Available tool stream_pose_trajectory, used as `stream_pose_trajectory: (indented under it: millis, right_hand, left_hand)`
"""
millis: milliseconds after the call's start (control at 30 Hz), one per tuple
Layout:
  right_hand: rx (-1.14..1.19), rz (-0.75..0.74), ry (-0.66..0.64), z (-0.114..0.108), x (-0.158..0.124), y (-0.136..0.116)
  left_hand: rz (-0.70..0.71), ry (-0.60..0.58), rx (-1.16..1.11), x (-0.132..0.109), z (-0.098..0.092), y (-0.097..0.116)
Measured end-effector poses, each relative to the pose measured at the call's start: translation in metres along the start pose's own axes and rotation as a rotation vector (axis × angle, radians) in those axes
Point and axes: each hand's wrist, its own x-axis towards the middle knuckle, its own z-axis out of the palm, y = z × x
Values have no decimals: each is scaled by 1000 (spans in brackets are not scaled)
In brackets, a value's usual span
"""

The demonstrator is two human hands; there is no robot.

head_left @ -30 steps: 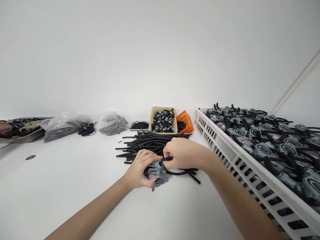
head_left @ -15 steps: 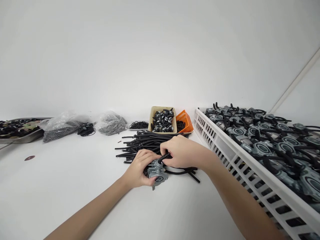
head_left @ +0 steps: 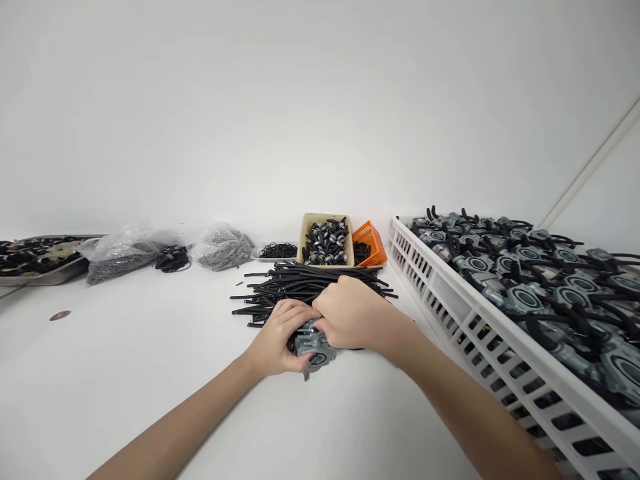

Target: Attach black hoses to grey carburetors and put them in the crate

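A grey metal carburetor point(head_left: 315, 351) sits low over the white table, its round bore turned toward me. My left hand point(head_left: 284, 337) is closed round its left side, thumb across the front. Against the top of the carburetor, my right hand point(head_left: 347, 313) is pinched on the short black hose there; the fingers now cover nearly all of that hose. Just beyond both hands lies a loose pile of black rubber hoses point(head_left: 280, 287).
A white crate point(head_left: 450, 287) full of carburetors stands along the right. At the back are a cream bin point(head_left: 325, 262) of small parts, an orange basket point(head_left: 379, 250), a tray of black rings point(head_left: 277, 251), plastic bags point(head_left: 220, 247) and a metal tray point(head_left: 65, 272).
My right hand has shifted slightly left and down onto the carburetor's top, hiding the short hose that showed before. The longer hose at its right is now mostly covered. My left hand stays put.
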Motion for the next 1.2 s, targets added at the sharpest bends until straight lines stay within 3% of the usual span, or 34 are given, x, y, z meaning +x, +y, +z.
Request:
stream_pose_trajectory:
  millis: [200,467,633,700,900,1200]
  right_hand:
    - [15,41,-8,5,3,-11]
    - [84,248,-16,17,13,-19]
    - [122,292,-1,15,9,-15]
    - [193,242,4,8,3,-2]
    - [523,-133,-73,-8,-12,42]
    - [685,-278,-55,9,6,50]
  left_hand:
    - [36,30,14,-1,1,1]
    - [-26,25,29,0,0,3]
    - [19,30,23,0,-1,4]
    - [21,38,13,1,-2,4]
    - [32,22,-5,2,-3,5]
    - [58,15,-14,1,-4,4]
